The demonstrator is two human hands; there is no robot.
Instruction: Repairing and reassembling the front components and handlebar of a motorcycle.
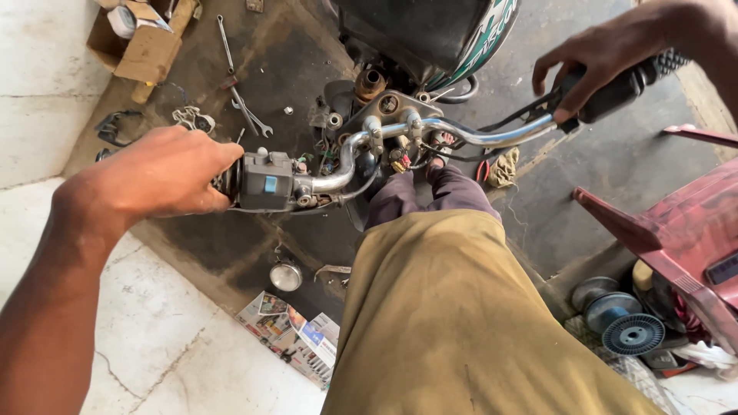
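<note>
Over oily floor [231, 100], chrome handlebar [461, 134] lengthwise left-right between both hands [165, 173] [596, 58].

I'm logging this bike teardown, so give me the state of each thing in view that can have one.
Left hand: closed around the left grip.
Right hand: closed around the black rubber right grip.
Chrome handlebar: bare, clamped, wires exposed.
Grey switch box: mounted on the bar.
Brown cardboard box: open.
Steel spanners: lying loose on the floor.
Small round lamp: detached, on the floor.
</note>
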